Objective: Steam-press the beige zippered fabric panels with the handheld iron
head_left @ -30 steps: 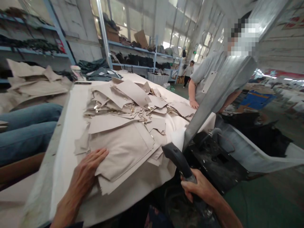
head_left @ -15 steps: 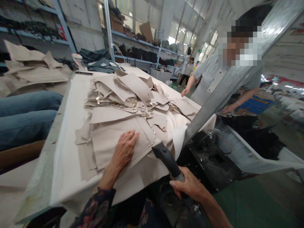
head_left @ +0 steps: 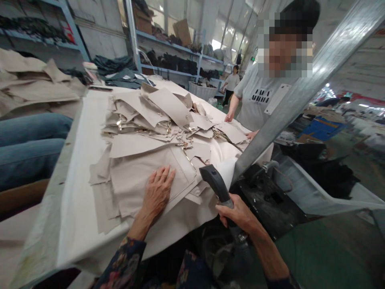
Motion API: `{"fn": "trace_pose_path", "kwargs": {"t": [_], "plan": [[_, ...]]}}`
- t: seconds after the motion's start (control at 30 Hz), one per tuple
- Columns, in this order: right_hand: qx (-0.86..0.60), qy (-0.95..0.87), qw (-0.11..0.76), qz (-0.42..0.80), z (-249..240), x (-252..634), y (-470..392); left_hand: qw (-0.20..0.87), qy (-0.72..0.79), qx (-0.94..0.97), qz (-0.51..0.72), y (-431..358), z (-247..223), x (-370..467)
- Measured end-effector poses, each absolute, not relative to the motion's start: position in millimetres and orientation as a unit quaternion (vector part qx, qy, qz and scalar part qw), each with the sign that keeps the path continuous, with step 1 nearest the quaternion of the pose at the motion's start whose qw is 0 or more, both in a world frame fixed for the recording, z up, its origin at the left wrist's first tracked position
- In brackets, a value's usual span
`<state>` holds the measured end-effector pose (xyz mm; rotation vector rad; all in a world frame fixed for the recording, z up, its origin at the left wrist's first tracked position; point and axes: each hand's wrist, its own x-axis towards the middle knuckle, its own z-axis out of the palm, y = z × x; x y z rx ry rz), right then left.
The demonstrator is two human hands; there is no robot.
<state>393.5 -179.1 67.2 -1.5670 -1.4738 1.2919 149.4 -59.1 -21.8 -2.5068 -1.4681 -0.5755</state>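
My left hand (head_left: 159, 192) lies flat, fingers a little apart, on a stack of beige fabric pieces (head_left: 129, 180) near the front of the table. In my right hand (head_left: 237, 212) is the handle of a black vacuum nozzle (head_left: 214, 182), held just off the stack's right edge with its flat mouth towards the fabric. Behind the stack, a heap of more beige pieces (head_left: 171, 106) shows shiny metallic bits along its edges.
A metal post (head_left: 288, 96) slants up at the right, by a black box (head_left: 267, 204) and a white bin (head_left: 306, 188) of dark cloth. Across the table stands a person (head_left: 255, 96). Jeans-clad legs (head_left: 30, 148) are at left.
The nozzle and my right hand have risen slightly, away from the stack's edge. The person across the table has turned and brought a second hand to the fabric. The view has shifted a little.
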Motion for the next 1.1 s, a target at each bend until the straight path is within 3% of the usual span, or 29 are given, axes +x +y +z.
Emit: {"fn": "trace_pose_path", "kwargs": {"t": [0.27,0.53,0.67,0.87,1.1], "plan": [[-0.572,-0.558,0.249,0.547,54,378,-196,0.103,-0.491,-0.843,-0.193,-58,-22,148],[-0.583,-0.553,0.333,0.493,65,384,-158,0.156,-0.479,-0.838,-0.209,-53,-35,146],[-0.601,-0.544,0.321,0.49,67,387,-161,0.183,-0.472,-0.837,-0.21,-49,-44,144],[-0.681,-0.545,0.299,0.388,57,383,-192,0.201,-0.461,-0.837,-0.216,-45,-46,143],[-0.678,-0.522,0.317,0.411,62,384,-229,0.195,-0.455,-0.838,-0.229,-48,-41,144]]}}
